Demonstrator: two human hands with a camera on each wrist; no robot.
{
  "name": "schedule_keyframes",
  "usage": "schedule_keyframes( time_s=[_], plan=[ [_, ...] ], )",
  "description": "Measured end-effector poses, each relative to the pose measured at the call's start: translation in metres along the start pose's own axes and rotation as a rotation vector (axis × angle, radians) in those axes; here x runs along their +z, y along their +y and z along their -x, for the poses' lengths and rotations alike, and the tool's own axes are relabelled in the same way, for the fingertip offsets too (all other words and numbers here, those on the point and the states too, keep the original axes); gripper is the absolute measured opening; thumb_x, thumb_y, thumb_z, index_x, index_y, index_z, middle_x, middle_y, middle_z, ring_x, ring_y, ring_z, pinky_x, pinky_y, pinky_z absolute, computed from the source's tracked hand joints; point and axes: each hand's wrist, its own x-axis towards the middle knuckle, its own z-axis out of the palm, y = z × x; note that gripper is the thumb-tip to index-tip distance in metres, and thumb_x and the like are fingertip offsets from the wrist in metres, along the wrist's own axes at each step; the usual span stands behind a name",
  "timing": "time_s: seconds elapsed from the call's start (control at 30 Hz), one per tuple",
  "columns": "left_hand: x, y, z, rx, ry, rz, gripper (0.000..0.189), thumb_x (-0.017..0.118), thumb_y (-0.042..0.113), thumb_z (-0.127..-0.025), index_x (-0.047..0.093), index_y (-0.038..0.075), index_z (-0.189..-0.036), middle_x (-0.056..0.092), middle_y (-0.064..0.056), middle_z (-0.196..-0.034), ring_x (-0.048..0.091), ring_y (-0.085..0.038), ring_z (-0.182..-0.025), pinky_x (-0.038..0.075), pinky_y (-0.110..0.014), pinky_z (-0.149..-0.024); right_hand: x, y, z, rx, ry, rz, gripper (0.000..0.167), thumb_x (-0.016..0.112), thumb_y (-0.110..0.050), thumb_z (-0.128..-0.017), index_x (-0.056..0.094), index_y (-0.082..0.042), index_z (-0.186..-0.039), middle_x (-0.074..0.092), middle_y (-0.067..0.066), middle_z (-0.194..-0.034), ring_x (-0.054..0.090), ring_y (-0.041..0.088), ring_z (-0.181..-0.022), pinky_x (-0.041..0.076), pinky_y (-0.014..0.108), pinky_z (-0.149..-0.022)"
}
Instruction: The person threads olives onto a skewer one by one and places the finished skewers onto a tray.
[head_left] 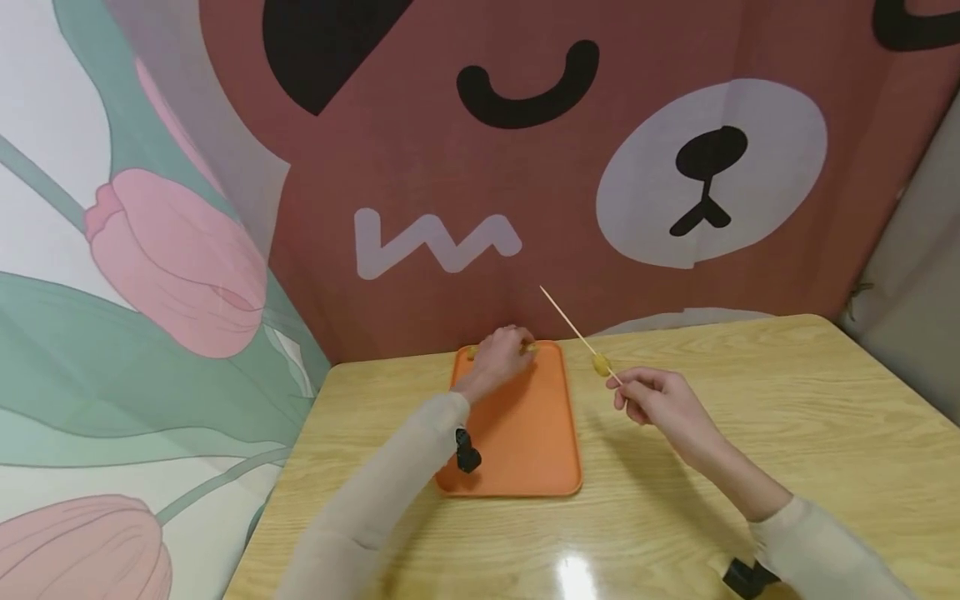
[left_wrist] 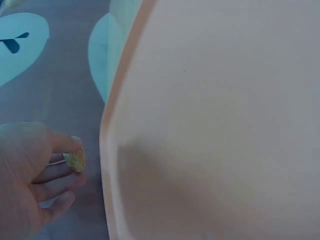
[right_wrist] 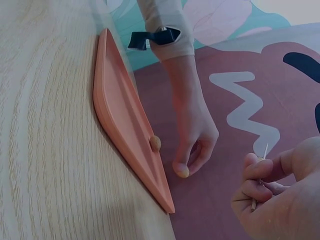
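My right hand (head_left: 663, 408) grips a thin wooden skewer (head_left: 564, 318) near its lower end, the point slanting up and to the left. One small yellow-brown, rounded piece (head_left: 602, 364) is threaded on the skewer just above my fingers. Over the far end of the orange tray (head_left: 525, 450), my left hand (head_left: 501, 357) pinches a similar rounded piece (left_wrist: 76, 160) between thumb and fingertips. Another such piece (right_wrist: 155, 144) lies at the tray's far end, partly behind the left hand in the head view. What these pieces are made of, I cannot tell.
The tray lies on a wood-grain table (head_left: 750, 433). A curtain with a printed bear face (head_left: 420, 167) hangs behind the table's far edge, and another with tulips (head_left: 180, 267) hangs on the left. Black wrist mounts (head_left: 467, 454) sit at both sleeves.
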Motion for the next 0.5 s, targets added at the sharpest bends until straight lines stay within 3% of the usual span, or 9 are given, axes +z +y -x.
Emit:
schedule_keyframes(
  time_s=[0.23,0.5],
  plan=[
    [-0.013,0.001,0.015,-0.014,0.012,0.056,0.028,0.071,0.028,-0.099,0.072,0.012,-0.122,0.071,0.0,-0.105,0.061,-0.008,-0.077,0.052,-0.025,-0.066,-0.001,-0.001,0.0,-0.016,-0.016,0.008,0.027,0.053,-0.012,-0.107,0.063,0.01,-0.116,0.063,0.021,-0.087,0.046,0.014,-0.061,0.04,0.025,-0.056],
    [-0.021,0.004,0.033,0.007,0.032,0.133,0.027,0.071,0.026,-0.099,0.072,0.012,-0.122,0.07,0.002,-0.111,0.064,-0.012,-0.092,0.054,-0.025,-0.072,-0.001,-0.001,0.001,-0.009,-0.029,0.015,0.027,0.053,-0.014,-0.107,0.064,0.01,-0.115,0.062,0.018,-0.085,0.045,0.014,-0.06,0.04,0.026,-0.056]
  ],
)
